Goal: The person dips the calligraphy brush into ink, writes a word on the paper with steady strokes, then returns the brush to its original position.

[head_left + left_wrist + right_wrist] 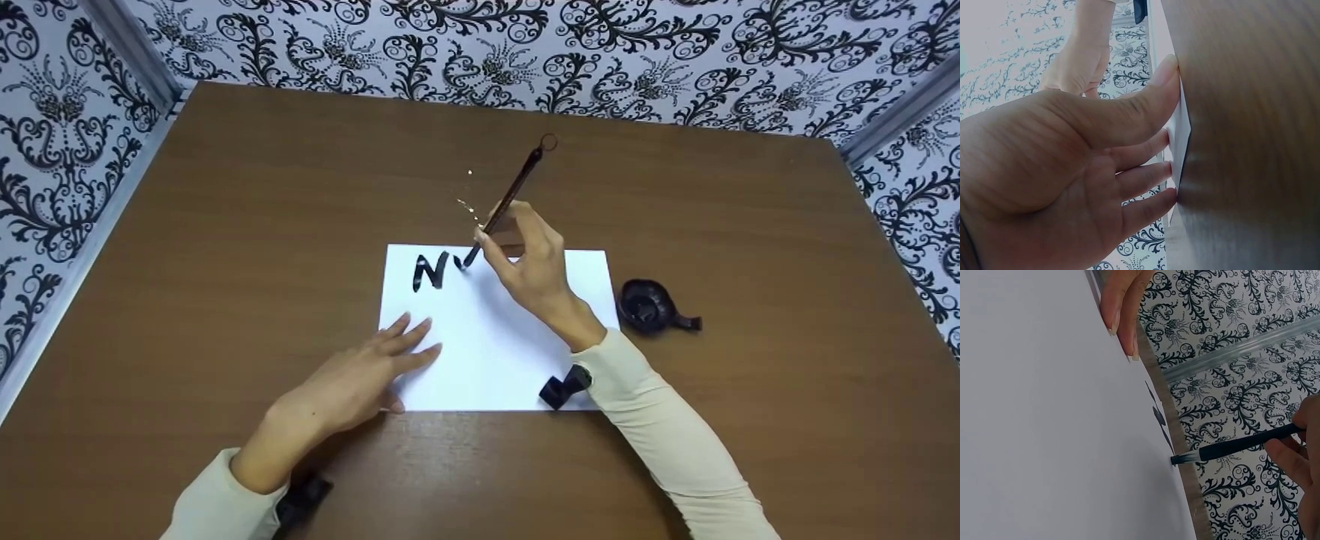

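My right hand [532, 266] pinches a dark brush [514, 187] with a hanging loop at its upper end. The brush leans, its bristle tip [1176, 460] down on a white sheet of paper [480, 352]. A black painted N [430, 271] stands at the paper's upper left, and a short black stroke begins beside it, at the brush tip. My left hand [352, 382] rests with spread, straight fingers on the paper's lower left. In the left wrist view, its thumb [1165, 70] and fingertips press along the sheet, whose edge lifts slightly off the table.
A small black dish [646, 306] with a stubby handle stands just right of the paper. The brown table [262, 225] stretches around the sheet. Black-and-white patterned panels [487, 52] with grey edging stand behind and at both sides. Black wrist devices [566, 385] show at both cuffs.
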Action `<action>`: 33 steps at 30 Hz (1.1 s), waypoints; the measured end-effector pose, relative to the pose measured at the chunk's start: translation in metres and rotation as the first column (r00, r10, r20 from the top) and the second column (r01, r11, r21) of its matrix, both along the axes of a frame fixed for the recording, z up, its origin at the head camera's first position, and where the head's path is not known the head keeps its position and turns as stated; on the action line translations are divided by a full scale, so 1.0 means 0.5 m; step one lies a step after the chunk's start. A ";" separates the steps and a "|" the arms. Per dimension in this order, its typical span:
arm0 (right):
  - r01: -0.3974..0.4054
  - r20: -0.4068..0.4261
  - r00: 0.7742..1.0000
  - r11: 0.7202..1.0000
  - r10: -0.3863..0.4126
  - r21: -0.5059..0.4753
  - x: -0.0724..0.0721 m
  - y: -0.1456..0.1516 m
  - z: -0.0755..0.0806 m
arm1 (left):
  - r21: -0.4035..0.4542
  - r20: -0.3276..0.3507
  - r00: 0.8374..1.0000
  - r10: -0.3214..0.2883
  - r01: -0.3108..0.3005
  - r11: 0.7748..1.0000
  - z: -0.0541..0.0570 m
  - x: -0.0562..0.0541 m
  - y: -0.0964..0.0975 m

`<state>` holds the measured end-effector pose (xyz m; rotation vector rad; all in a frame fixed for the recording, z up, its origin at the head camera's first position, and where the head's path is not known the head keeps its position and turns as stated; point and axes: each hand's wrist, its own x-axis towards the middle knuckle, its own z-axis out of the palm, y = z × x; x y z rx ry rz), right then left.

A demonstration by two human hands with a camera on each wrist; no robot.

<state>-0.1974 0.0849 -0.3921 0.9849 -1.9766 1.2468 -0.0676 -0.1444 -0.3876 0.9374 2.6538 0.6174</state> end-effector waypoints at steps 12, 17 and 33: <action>-0.023 0.005 1.000 0.999 0.022 0.042 0.007 0.007 0.014 | -0.012 -0.010 1.000 0.001 -0.002 1.000 0.002 0.000 0.001; -0.030 0.008 1.000 0.996 0.030 0.080 0.008 0.011 0.021 | -0.014 -0.007 1.000 0.003 -0.003 1.000 0.003 0.000 0.001; -0.081 0.038 0.996 0.986 0.077 0.145 0.011 0.018 0.039 | -0.027 -0.007 1.000 -0.002 0.002 1.000 0.000 -0.001 0.002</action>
